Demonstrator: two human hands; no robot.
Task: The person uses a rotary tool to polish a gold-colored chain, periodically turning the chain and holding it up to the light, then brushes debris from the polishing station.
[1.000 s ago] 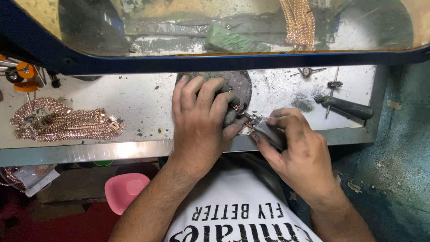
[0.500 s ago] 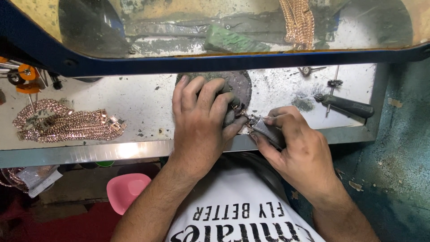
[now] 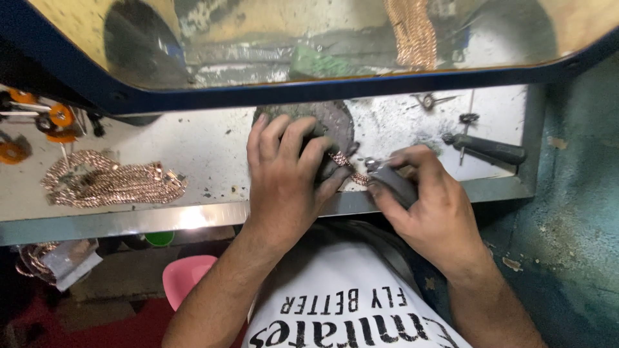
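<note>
The person's left hand [image 3: 287, 177] lies palm down on the pale counter [image 3: 206, 145], its fingers [image 3: 284, 132] spread a little and pressed over a dark round block [image 3: 335, 122] that sits against the blue frame [image 3: 322, 87] of the guard above. The thumb of this hand reaches to the right and pins a short length of rose-coloured chain [image 3: 345, 166] against the block, so the hand is closed on the chain between thumb and forefinger. The right hand [image 3: 429, 206] sits just beside it, near the counter's front metal edge [image 3: 193, 218], with its fingers [image 3: 412, 158] curled tight around a small grey tool [image 3: 393, 183]; the tool's tip meets the chain where the two hands come together. How the tip touches the links cannot be told, as it is small and partly covered. Well to the left on the counter lies a loose heap of similar chains [image 3: 113, 183]. To the right, apart from the hands, rests a dark-handled tool [image 3: 490, 149], with a few small metal bits near it. Behind the transparent guard hangs another bundle of chain [image 3: 412, 32]. Orange-wheeled parts [image 3: 55, 119] stand at the far left. Below the counter, a pink bowl [image 3: 187, 277] shows beside the person's left forearm.
</note>
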